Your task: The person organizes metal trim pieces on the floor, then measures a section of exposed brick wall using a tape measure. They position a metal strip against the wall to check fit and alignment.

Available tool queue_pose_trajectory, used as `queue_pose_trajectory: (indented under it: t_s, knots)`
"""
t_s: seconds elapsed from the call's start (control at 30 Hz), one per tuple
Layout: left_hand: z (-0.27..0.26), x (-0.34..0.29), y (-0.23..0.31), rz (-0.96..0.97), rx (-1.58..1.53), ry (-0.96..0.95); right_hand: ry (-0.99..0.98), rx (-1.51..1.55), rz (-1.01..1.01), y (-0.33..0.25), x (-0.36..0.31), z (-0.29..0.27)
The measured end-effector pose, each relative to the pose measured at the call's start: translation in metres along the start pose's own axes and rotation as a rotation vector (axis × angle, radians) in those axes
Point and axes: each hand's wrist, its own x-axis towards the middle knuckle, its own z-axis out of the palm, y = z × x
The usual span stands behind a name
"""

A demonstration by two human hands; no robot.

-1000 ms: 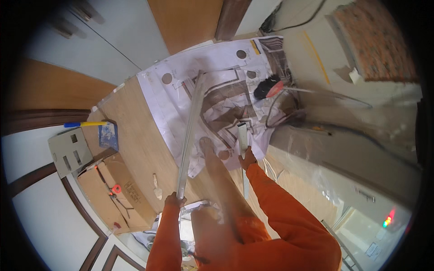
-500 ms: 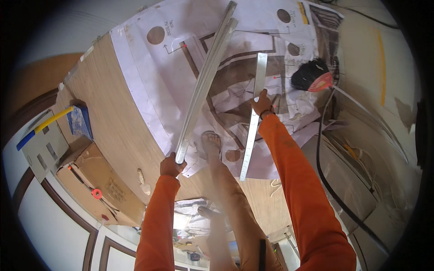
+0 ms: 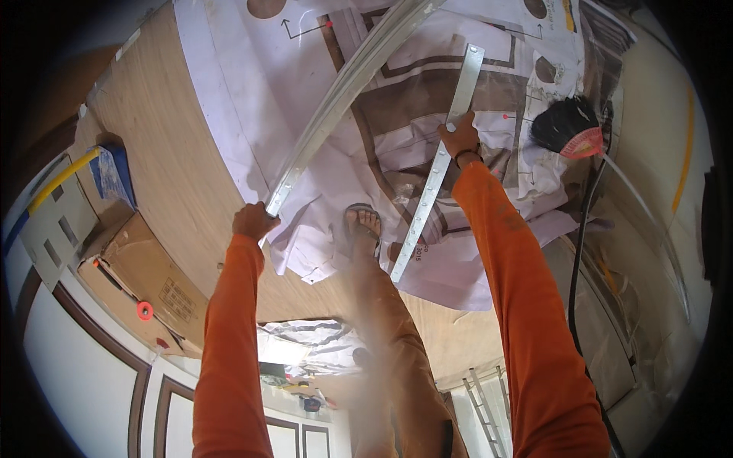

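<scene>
- Left hand (image 3: 256,221) and its end of the long bar (image 3: 336,99) have swung out left of the foot (image 3: 365,221) since half a second ago; strip (image 3: 427,185) leans more.
- Left: fingers wrapped round the bar's near end; far end runs out of view up top.
- Right hand (image 3: 460,139): gripping strip above its middle, over the wrinkled sheet (image 3: 221,91), brush (image 3: 569,126) off to its right.
- Risk: bar held by one end, so a weak grip could let the far end swing or drop.
- Risk: strip's low end near the foot; a twist could clip it. Height gap: can't tell.
- Risk: sheet creases could snag a step.
</scene>
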Motion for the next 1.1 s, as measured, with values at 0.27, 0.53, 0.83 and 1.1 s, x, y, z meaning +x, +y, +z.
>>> queue_pose_trajectory:
  t_s: [0.27, 0.53, 0.83, 1.1]
  knots:
    - [0.040, -0.008, -0.021, -0.124, -0.199, 0.198, 0.042, 0.108, 0.106, 0.024, -0.022, 0.012]
    - [0.102, -0.140, 0.043, -0.492, -1.748, -0.373, -0.179, 0.011, 0.139, 0.060, -0.055, 0.063]
    - [-0.045, -0.228, 0.134, -0.366, -2.486, -0.314, 0.048, -0.046, 0.108, 0.045, -0.076, 0.088]
    - [-0.153, -0.261, 0.145, -0.232, -2.578, -0.410, -0.104, 0.816, -0.190, -0.034, -0.182, -0.031]
